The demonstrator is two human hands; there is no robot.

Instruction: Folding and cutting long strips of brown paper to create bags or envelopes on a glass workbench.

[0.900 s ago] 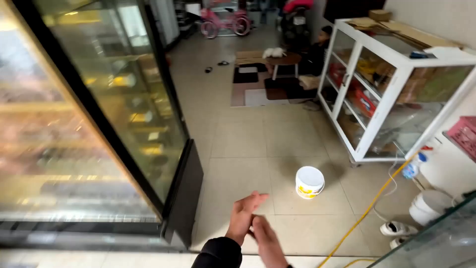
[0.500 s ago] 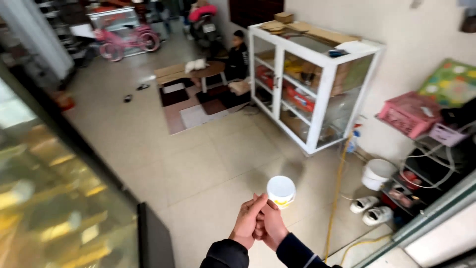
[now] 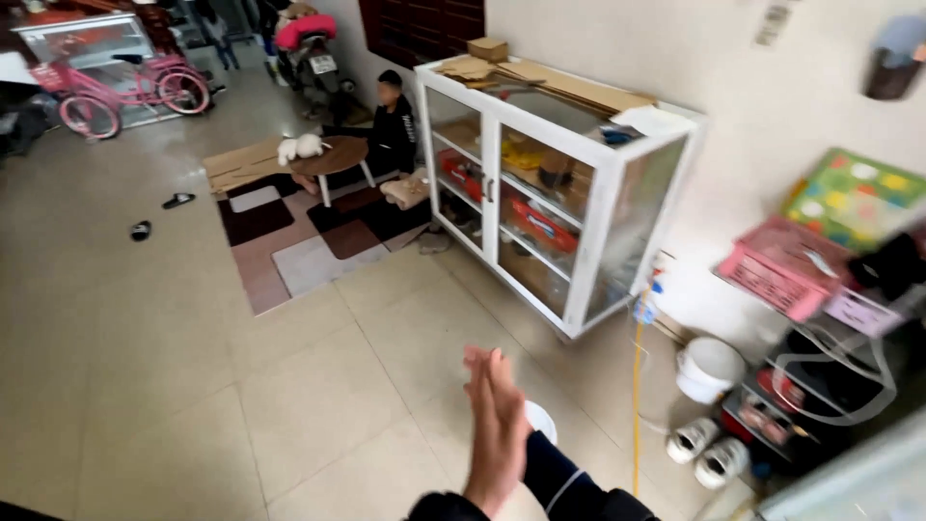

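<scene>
My two hands are raised in front of me with the palms pressed flat together and the fingers straight, and they hold nothing. My left hand [image 3: 500, 434] faces the camera. My right hand [image 3: 474, 359] lies behind it, with only an edge of its fingers and its dark sleeve showing. Just behind the hands a small white tub [image 3: 541, 421] stands on the tiled floor, mostly hidden by them.
A white glass-door cabinet [image 3: 588, 241] stands against the right wall. Beside it are a yellow cord [image 3: 637, 386], a white bucket [image 3: 709, 369], white shoes [image 3: 709, 452] and a pink crate [image 3: 776, 275]. A person [image 3: 391, 121] sits by a low round table [image 3: 333, 159] on a rug. A pink bicycle [image 3: 125, 92] stands far left.
The view swung right, away from the glass-fronted fridge towards the cabinet and wall. My hands went from apart to clasped, then to flat palms pressed together.
</scene>
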